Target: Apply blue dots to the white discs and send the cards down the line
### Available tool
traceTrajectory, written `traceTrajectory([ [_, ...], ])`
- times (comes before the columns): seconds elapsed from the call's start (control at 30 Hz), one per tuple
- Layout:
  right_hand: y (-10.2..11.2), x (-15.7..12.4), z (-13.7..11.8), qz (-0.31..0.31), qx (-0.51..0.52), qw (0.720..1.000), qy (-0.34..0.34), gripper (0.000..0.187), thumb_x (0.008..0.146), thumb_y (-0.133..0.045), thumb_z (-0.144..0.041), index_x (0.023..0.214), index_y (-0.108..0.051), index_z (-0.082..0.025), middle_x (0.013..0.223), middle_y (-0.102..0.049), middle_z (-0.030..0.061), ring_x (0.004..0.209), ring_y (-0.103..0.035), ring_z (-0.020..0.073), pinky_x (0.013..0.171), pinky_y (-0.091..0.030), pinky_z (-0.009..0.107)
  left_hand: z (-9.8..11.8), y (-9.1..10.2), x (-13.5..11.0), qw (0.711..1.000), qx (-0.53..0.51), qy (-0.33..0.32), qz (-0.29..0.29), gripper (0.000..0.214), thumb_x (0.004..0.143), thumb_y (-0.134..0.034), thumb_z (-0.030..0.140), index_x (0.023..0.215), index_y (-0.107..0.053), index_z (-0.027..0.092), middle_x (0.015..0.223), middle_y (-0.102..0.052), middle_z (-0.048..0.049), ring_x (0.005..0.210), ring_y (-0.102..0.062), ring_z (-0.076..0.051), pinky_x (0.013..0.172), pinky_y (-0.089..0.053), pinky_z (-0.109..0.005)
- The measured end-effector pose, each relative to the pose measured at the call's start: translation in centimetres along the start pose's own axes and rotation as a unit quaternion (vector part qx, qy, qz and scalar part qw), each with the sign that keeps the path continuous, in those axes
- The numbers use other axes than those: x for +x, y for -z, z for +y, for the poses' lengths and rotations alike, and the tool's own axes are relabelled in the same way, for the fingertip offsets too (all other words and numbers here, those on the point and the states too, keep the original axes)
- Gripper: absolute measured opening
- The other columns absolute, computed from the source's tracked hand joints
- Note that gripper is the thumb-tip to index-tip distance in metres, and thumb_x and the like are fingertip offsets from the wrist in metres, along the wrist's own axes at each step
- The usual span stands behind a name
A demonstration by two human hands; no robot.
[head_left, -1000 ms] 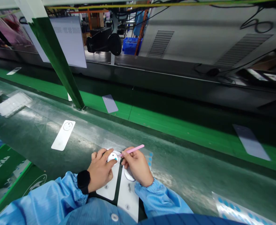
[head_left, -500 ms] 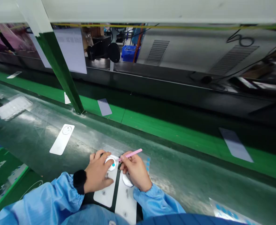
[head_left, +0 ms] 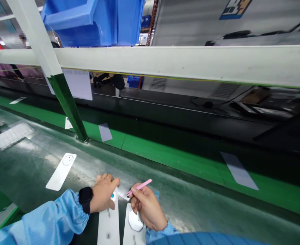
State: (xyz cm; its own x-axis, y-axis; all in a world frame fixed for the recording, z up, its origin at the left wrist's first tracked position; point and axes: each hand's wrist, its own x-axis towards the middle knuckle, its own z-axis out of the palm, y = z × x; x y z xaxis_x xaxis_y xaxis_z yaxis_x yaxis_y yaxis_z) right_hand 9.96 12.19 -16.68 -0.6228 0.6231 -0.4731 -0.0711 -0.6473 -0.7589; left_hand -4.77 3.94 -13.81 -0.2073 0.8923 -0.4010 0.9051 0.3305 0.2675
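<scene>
My left hand (head_left: 104,194) grips the upper end of a white phone back cover (head_left: 108,224), with its fingers over the far and left edges. A small teal dot (head_left: 112,196) shows beside the thumb; the rest of the camera ring there is mostly covered. My right hand (head_left: 150,209) pinches pink tweezers (head_left: 143,184), whose tips point left, a little apart from that cover. Under the right hand lies a second white back cover (head_left: 127,234) with a white octagonal camera ring piece (head_left: 135,220).
Another white back cover (head_left: 60,173) lies on the bench to the left, near a clear plastic tray (head_left: 13,134). More covers lie on the green conveyor strip (head_left: 165,153). A green post (head_left: 69,109) and a white beam (head_left: 165,63) stand ahead, with blue bins (head_left: 104,23) above.
The view has tilted up, bringing the blue bins in. My left hand has shifted from lying spread over the camera ring to the cover's far left edge. The tweezers have come away from the ring.
</scene>
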Motion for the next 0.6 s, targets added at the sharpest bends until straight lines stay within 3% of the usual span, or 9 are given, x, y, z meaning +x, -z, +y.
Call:
traceTrajectory([
  [0.1, 0.2, 0.1, 0.1, -0.02, 0.025, 0.999, 0.004, 0.048, 0.044, -0.085, -0.052, 0.061, -0.056, -0.018, 0.054, -0.061, -0.0026, 0.033, -0.05, 0.0068, 0.028, -0.031, 0.014, -0.3, 0.7, 0.8, 0.999, 0.013, -0.014, 0.033, 0.059, 0.057, -0.085, 0.022, 0.108, -0.054, 0.025, 0.104, -0.055, -0.0042, 0.101, -0.052, -0.026, 0.089, -0.037, -0.038],
  [0.2, 0.5, 0.2, 0.4, -0.026, 0.028, 0.999, 0.006, 0.048, 0.043, -0.084, -0.053, 0.061, -0.055, -0.02, 0.054, -0.06, -0.0034, 0.032, -0.049, 0.0072, 0.028, -0.029, 0.015, -0.8, 2.7, 3.2, 0.997, 0.022, -0.041, 0.061, 0.054, 0.063, -0.08, 0.019, 0.11, -0.054, 0.026, 0.108, -0.054, -0.0035, 0.105, -0.052, -0.024, 0.09, -0.037, -0.035],
  [0.4, 1.6, 1.7, 2.0, -0.048, -0.021, 0.998, 0.031, 0.049, 0.043, -0.078, -0.062, 0.059, -0.05, -0.024, 0.054, -0.061, -0.0045, 0.031, -0.049, 0.01, 0.027, -0.029, 0.016, -0.8, 10.1, 11.8, 0.985, 0.053, -0.063, 0.154, 0.045, 0.067, -0.074, 0.017, 0.108, -0.057, 0.028, 0.11, -0.052, -0.002, 0.109, -0.048, -0.02, 0.091, -0.035, -0.03],
  [0.5, 2.4, 2.7, 2.9, -0.054, -0.051, 0.996, 0.042, 0.052, 0.041, -0.076, -0.065, 0.059, -0.048, -0.025, 0.051, -0.062, -0.0051, 0.03, -0.049, 0.0104, 0.03, -0.032, 0.017, -1.2, 13.7, 15.1, 0.969, 0.054, -0.01, 0.24, 0.038, 0.077, -0.063, 0.018, 0.112, -0.056, 0.029, 0.12, -0.047, -0.005, 0.117, -0.042, -0.023, 0.095, -0.032, -0.034],
  [0.6, 2.9, 3.4, 3.3, -0.038, -0.06, 0.996, 0.06, 0.054, 0.038, -0.075, -0.066, 0.058, -0.047, -0.024, 0.049, -0.062, -0.0039, 0.029, -0.047, 0.01, 0.032, -0.03, 0.017, -3.4, 15.5, 16.5, 0.947, 0.037, 0.1, 0.303, 0.038, 0.084, -0.055, 0.027, 0.122, -0.05, 0.024, 0.128, -0.042, -0.0119, 0.121, -0.04, -0.03, 0.093, -0.035, -0.041],
])
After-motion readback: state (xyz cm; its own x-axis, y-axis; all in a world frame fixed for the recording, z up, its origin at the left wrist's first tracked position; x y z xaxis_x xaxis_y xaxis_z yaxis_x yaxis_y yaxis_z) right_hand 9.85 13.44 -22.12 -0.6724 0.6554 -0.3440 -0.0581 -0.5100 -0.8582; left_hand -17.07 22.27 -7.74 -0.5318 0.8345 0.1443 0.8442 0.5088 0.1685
